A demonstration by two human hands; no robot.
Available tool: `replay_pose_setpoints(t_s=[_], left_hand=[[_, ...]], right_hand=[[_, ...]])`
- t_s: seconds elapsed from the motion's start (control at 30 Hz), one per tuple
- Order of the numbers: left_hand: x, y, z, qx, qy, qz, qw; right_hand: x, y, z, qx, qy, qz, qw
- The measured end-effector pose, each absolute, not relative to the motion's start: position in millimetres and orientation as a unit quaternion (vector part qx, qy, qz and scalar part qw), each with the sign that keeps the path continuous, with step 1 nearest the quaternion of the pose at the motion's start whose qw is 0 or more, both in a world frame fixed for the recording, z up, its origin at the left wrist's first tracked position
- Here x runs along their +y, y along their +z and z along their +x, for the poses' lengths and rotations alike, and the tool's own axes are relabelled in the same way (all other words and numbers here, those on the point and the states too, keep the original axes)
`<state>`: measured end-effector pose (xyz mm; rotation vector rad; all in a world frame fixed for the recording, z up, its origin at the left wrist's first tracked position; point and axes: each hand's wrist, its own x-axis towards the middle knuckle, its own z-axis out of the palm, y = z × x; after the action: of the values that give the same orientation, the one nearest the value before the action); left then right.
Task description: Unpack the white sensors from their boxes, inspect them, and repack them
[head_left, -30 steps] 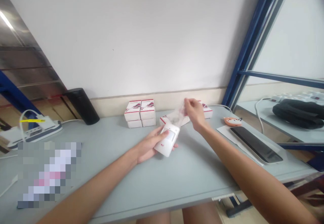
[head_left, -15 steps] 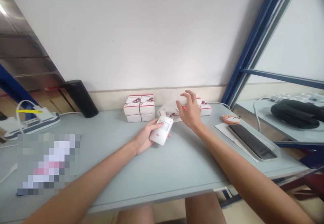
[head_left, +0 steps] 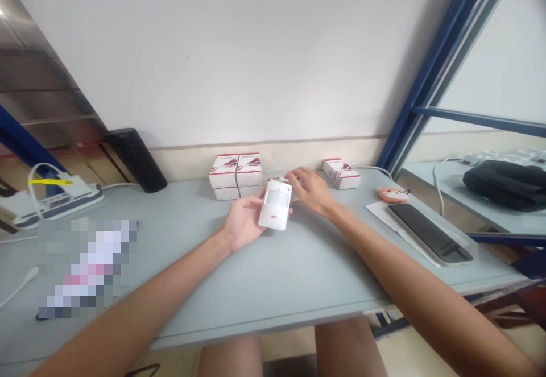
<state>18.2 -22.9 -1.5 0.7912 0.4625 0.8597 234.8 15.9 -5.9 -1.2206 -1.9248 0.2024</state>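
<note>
A white motion sensor (head_left: 275,206) with a rectangular lens and a small red mark faces up, tilted toward me. My left hand (head_left: 242,223) grips it from the left, thumb along its side and fingertips showing past its right edge. Close by its upper right corner is my right hand (head_left: 313,189), palm down, its fingers bent and drawn together. Whatever they pinch is hidden. Behind the sensor lies crumpled clear plastic wrap (head_left: 276,173), partly covered by the sensor and my right hand.
Several white and red boxes (head_left: 235,179) are stacked by the wall. More such boxes (head_left: 342,173) sit right of my hand. A black cylinder (head_left: 139,161) and power strip (head_left: 55,209) stand left. An orange mouse-like object (head_left: 393,195) and phone (head_left: 430,233) lie right.
My right hand has come down and left from its raised, spread pose to the sensor's upper corner. In my left hand the sensor has turned more upright and risen slightly.
</note>
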Motion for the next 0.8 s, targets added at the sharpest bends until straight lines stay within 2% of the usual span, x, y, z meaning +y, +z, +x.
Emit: replay_pose_setpoints(t_s=[0.17,0.27,0.57,0.8], left_hand=[[-27,1,21,0.254,0.440,0.384,0.771],[-30,2,23,0.267,0.442,0.382,0.767],[-29,9,25,0.259,0.415,0.369,0.790],[-29,9,25,0.265,0.390,0.361,0.804]], right_hand=[[11,5,232,-0.686,0.303,-0.466,0.470],[7,10,230,-0.647,0.380,-0.448,0.486],[16,-3,231,-0.623,0.380,-0.432,0.530],[33,0,250,-0.569,0.300,-0.466,0.607]])
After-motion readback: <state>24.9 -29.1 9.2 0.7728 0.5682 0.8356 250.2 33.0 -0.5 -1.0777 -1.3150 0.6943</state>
